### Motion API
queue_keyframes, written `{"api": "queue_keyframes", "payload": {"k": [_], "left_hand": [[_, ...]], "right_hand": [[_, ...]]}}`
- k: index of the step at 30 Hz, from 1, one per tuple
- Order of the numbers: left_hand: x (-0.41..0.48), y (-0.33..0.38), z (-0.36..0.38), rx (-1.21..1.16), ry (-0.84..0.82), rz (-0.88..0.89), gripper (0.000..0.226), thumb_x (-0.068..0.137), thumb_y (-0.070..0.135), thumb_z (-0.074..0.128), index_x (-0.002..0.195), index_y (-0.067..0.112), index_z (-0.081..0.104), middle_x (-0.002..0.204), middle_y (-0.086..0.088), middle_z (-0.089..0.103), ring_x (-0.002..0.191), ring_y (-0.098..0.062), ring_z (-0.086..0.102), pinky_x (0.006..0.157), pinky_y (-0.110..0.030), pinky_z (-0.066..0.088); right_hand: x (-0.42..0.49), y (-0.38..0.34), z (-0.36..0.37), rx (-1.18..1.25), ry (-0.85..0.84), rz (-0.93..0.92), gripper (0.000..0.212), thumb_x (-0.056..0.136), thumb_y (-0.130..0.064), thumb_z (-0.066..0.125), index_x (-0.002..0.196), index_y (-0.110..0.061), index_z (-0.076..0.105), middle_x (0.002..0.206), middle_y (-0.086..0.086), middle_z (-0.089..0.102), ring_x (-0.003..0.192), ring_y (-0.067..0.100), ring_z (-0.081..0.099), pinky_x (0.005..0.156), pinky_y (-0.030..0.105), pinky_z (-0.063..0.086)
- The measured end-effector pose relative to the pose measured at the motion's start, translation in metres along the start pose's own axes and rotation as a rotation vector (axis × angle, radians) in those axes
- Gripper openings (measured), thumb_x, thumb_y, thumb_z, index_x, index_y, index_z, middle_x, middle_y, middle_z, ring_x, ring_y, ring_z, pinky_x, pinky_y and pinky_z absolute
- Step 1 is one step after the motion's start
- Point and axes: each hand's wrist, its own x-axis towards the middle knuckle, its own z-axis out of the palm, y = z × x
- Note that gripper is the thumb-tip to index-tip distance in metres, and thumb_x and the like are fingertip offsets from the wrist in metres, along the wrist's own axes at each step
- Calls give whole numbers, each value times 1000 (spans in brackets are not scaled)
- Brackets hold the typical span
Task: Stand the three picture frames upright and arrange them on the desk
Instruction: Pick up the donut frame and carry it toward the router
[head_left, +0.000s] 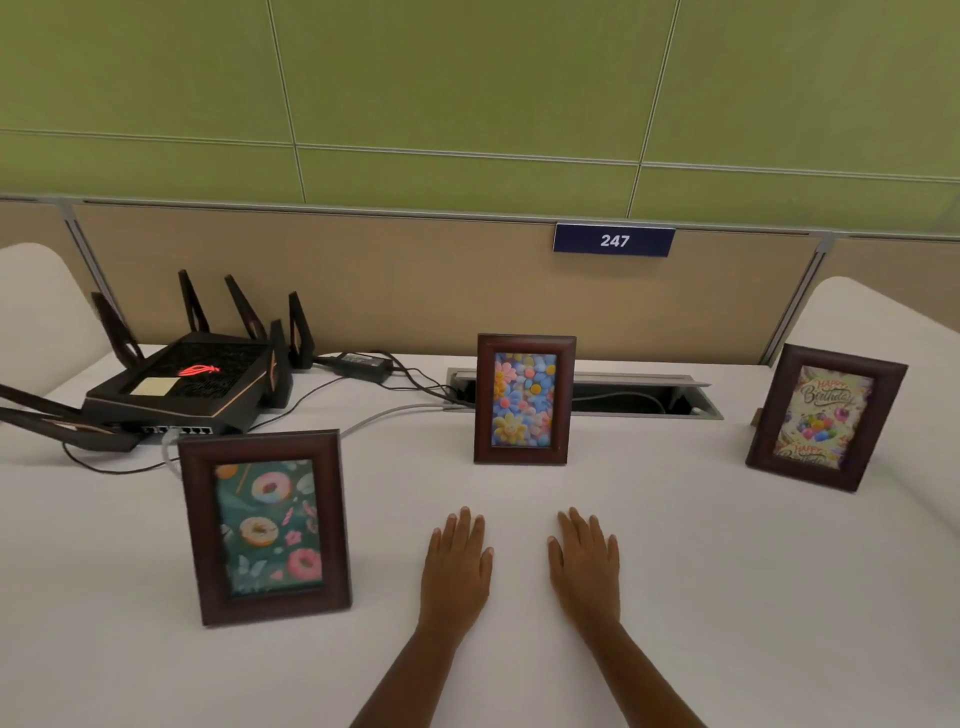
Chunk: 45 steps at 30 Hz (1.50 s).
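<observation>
While both hands lie flat on the white desk, all three frames stand upright on it, spread well apart in a loose arc; going left to right.

Far left, at the back: black router with angled antennas and a red logo lit on top; its power brick sits just right of it, cables running right into the cable slot recessed in the desk near the partition.

Donut frame: dark wood, portrait, nearest the camera, left of the hands, just in front of the router's port side; picture slightly blurred; a pale cable passes behind its top left corner.

Left hand: palm down on the desk, fingers straight and close together, holding nothing; clear of the donut frame.

Flower frame: same dark wood, portrait, centre, farther back than the hands, standing in front of the left end of the cable slot and hiding part of it.

Right hand: palm down, fingers extended and slightly spread, holding nothing; near the left hand, not touching it.

Blue label reading 247 on the tan partition, above and right of the flower frame.

Birthday frame: dark wood, portrait, far right, turned a little inward toward centre; "Happy Birthday" text and balloons legible; part of its back stand shows at its lower left edge.
</observation>
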Motion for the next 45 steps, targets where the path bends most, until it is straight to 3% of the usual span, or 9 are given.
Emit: {"api": "queue_keyframes", "payload": {"k": [3, 5, 7, 10, 22, 28, 36, 40, 45], "left_hand": [[-14, -6, -9, -27, -68, 61, 53, 94, 42, 30, 89, 19, 77, 97, 3, 77, 89, -12, 72, 69, -26, 59], [-18, -14, -9, -54, -101, 82, 51, 82, 46, 57, 117, 8, 63, 125, -13, 63, 116, -18, 61, 94, -28, 50], [-18, -23, 5, -95, -141, 116, 59, 96, 38, 32, 145, 8, 19, 155, -13, 20, 143, -20, 21, 118, -31, 17], [-24, -32, 15, -70, -130, 113, 55, 99, 36, 17, 147, 14, 2, 158, -7, 3, 146, -19, 4, 120, -31, 2], [-49, -53, -17, -89, 74, 117, 54, 98, 33, 26, 146, 9, 14, 157, -10, 12, 146, -24, 8, 120, -32, 5], [-60, -68, -49, -56, 362, 62, 54, 72, 16, 75, 120, -3, 57, 126, -23, 59, 116, -39, 56, 90, -52, 48], [-65, -128, -75, -197, 540, -222, 62, 92, 37, 26, 131, -8, 41, 137, -33, 43, 127, -46, 42, 101, -55, 41], [-61, -165, -78, -396, 604, -418, 52, 95, 27, 36, 136, -6, 33, 144, -30, 34, 133, -42, 34, 108, -52, 36], [-55, -198, -81, -957, 394, -514, 47, 98, 36, 23, 126, 4, 43, 122, -18, 57, 118, -35, 53, 94, -40, 49]], "right_hand": [[-16, -12, 3, -21, 1, -4, 47, 97, -29, 22, 143, -18, 18, 156, 1, 17, 144, 20, 9, 118, 40, 5], [-25, -21, 6, -12, -8, -7, 47, 98, -29, 22, 143, -18, 18, 156, 2, 16, 145, 21, 8, 118, 40, 4], [-35, -29, 9, -4, -18, -22, 47, 98, -28, 22, 143, -18, 17, 156, 2, 15, 145, 21, 7, 118, 40, 3], [-49, -38, 14, 0, -36, -62, 46, 98, -28, 22, 143, -19, 18, 156, 2, 14, 145, 20, 7, 118, 39, 3], [-61, -45, 0, 100, -136, -102, 44, 97, -24, 30, 140, -14, 27, 154, 7, 22, 143, 22, 12, 117, 42, 7], [-54, -73, -9, 406, -162, -115, 42, 96, -22, 37, 135, -9, 35, 146, 10, 38, 136, 23, 32, 116, 42, 20], [-57, -136, -12, 606, -318, -251, 49, 95, -28, 42, 139, -10, 30, 149, 11, 33, 136, 23, 32, 113, 34, 25], [-54, -162, -5, 665, -348, -252, 53, 93, -31, 47, 139, -12, 30, 146, 10, 38, 133, 22, 37, 108, 32, 30], [-51, -189, 6, 849, -428, -127, 51, 90, -30, 52, 134, -12, 37, 131, 15, 54, 120, 25, 51, 96, 30, 40]]}}
